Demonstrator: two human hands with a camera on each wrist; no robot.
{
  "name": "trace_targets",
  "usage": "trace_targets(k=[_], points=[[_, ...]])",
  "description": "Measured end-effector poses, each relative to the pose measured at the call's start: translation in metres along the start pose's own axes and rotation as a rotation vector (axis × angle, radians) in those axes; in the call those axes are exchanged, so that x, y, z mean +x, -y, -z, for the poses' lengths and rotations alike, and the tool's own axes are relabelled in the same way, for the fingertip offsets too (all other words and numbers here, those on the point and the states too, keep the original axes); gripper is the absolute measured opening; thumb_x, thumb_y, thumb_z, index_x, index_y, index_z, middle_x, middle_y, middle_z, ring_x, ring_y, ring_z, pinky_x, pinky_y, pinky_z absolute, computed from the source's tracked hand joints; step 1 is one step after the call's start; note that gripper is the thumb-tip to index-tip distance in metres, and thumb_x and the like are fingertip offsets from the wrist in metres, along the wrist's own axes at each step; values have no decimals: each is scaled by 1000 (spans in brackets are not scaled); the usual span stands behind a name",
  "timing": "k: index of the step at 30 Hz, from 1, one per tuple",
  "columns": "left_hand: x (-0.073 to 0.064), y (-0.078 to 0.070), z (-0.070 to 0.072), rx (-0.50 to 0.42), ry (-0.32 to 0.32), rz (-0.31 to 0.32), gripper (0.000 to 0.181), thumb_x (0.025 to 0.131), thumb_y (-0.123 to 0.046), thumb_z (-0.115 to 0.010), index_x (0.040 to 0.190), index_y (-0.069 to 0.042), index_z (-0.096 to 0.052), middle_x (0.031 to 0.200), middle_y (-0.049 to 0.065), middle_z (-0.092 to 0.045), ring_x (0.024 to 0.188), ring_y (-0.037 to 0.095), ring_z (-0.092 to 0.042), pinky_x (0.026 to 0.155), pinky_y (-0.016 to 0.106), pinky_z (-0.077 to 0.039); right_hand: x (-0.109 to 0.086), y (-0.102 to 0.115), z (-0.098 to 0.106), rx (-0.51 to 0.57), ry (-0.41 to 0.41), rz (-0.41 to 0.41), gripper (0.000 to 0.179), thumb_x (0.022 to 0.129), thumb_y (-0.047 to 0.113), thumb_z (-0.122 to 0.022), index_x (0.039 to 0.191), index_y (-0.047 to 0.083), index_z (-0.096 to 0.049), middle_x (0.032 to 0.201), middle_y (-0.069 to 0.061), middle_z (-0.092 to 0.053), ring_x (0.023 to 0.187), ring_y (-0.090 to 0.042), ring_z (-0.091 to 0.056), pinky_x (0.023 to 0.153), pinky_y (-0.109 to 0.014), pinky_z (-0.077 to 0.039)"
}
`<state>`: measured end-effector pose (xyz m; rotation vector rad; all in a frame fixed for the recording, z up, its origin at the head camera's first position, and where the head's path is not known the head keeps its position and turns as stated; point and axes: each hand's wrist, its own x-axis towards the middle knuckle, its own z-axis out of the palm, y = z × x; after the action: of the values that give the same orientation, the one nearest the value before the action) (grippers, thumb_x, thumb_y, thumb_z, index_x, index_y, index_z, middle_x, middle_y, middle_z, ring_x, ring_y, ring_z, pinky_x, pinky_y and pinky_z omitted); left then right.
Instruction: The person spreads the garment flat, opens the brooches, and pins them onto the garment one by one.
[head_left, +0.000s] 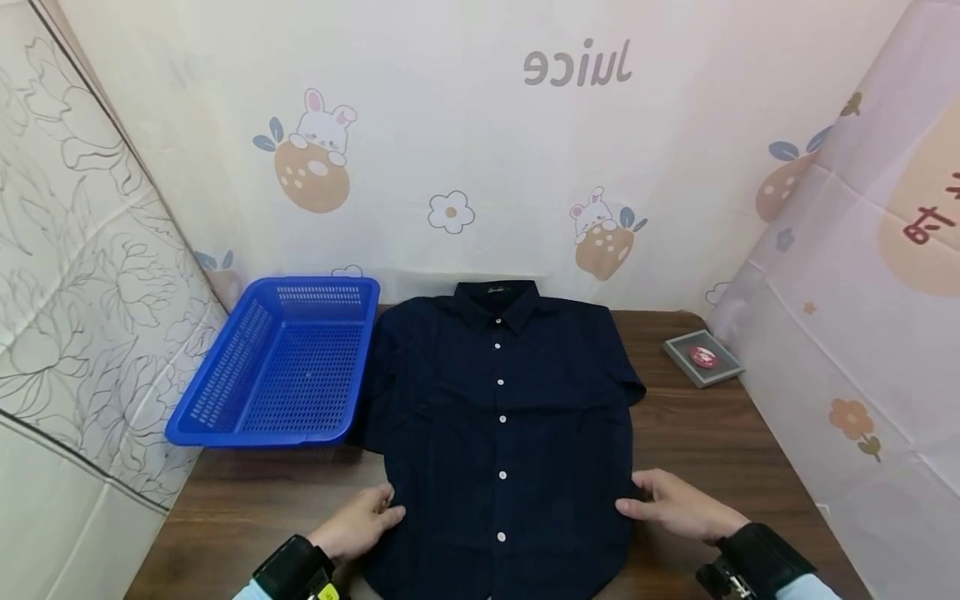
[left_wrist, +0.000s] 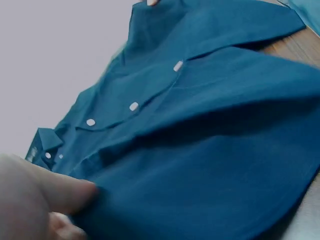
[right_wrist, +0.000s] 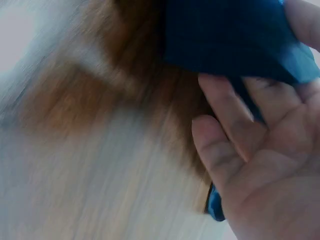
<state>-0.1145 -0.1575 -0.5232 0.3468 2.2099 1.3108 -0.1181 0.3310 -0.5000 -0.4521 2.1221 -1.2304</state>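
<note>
The left hand (head_left: 357,523) pinches the left edge of the dark blue shirt (head_left: 442,433), low down on its side, and the right hand (head_left: 678,504) pinches the right edge across from it. The shirt lies spread out on the counter (head_left: 697,429), with its buttons (head_left: 502,419) up and its collar (head_left: 521,315) at the far end; a blue basket (head_left: 307,379) sits just to its left, and a little grey box (head_left: 722,375) sits apart on its right. The step now seems to be getting hold of both sides, so the next move calls for a snug pinch and both hands going together, or the cloth could bunch up.
</note>
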Motion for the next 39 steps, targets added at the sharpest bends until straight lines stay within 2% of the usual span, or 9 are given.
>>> trace_targets(k=[7, 13, 18, 23, 25, 27, 30, 33, 39], points=[[7, -21, 9, -18, -162, -82, 20, 103, -23, -46, 93, -6, -47, 79, 1, -45, 73, 13, -47, 63, 25, -38, -2, 16, 10, 48, -152, -31, 37, 104, 28, -42, 120, -4, -52, 101, -12, -63, 87, -15, -62, 73, -26, -50], [7, -36, 17, -91, -266, -44, 17, 102, -21, -48, 98, -5, -51, 89, 4, -56, 84, 15, -53, 71, 25, -43, -7, 32, 20, 123, -255, -126, 58, 105, 38, -36, 141, -6, -32, 136, -24, -46, 113, -22, -53, 85, -27, -46], [3, -39, 22, -136, -286, -8, 11, 100, -9, -48, 108, -1, -49, 98, 10, -63, 88, 20, -58, 75, 29, -45, -10, 40, 24, 133, -247, -191, 60, 105, 36, -35, 142, -10, -29, 140, -28, -43, 124, -34, -46, 95, -41, -43], [1, -20, 13, -99, -223, 63, 40, 91, 7, -53, 129, 6, -42, 134, 30, -47, 121, 40, -46, 98, 51, -37, -3, 19, 12, 52, -245, -294, 66, 104, 29, -39, 139, -23, -20, 143, -42, -25, 132, -54, -25, 103, -63, -26], [0, -9, 7, -25, -171, 77, 54, 85, 10, -57, 135, 8, -37, 130, 32, -47, 117, 42, -47, 96, 53, -37, -1, 4, 3, 1, -248, -343, 58, 103, 25, -43, 135, -23, -30, 132, -44, -38, 123, -52, -41, 98, -59, -36], [-1, 1, 3, 13, -115, 78, 63, 81, 10, -59, 138, 10, -31, 115, 30, -53, 102, 39, -54, 87, 47, -43, 0, -9, -4, -11, -227, -367, 44, 102, 19, -44, 125, -18, -43, 105, -37, -57, 92, -39, -64, 79, -45, -52], [-2, 11, -1, -16, -36, 98, 73, 85, -1, -64, 144, 7, -22, 101, 22, -53, 69, 24, -56, 58, 38, -50, -2, -22, -13, 37, -207, -403, 25, 101, 13, -44, 110, -9, -51, 69, -13, -57, 44, -12, -52, 43, -26, -45], [-4, 16, -1, -109, 22, 129, 86, 86, -8, -69, 150, -1, -13, 122, 36, -45, 56, 21, -58, 41, 36, -49, -3, -26, -16, 14, -224, -439, 23, 99, 14, -51, 108, -6, -52, 61, -8, -52, 36, -7, -42, 37, -21, -40], [-5, 19, 3, 11, 65, 65, 93, 73, 0, -79, 150, -8, -26, 135, 32, -43, 109, 38, -56, 80, 53, -49, -4, -26, -17, -138, -170, -487, 22, 83, 12, -71, 74, 1, -54, 48, -7, -57, 34, -7, -47, 36, -20, -39]])
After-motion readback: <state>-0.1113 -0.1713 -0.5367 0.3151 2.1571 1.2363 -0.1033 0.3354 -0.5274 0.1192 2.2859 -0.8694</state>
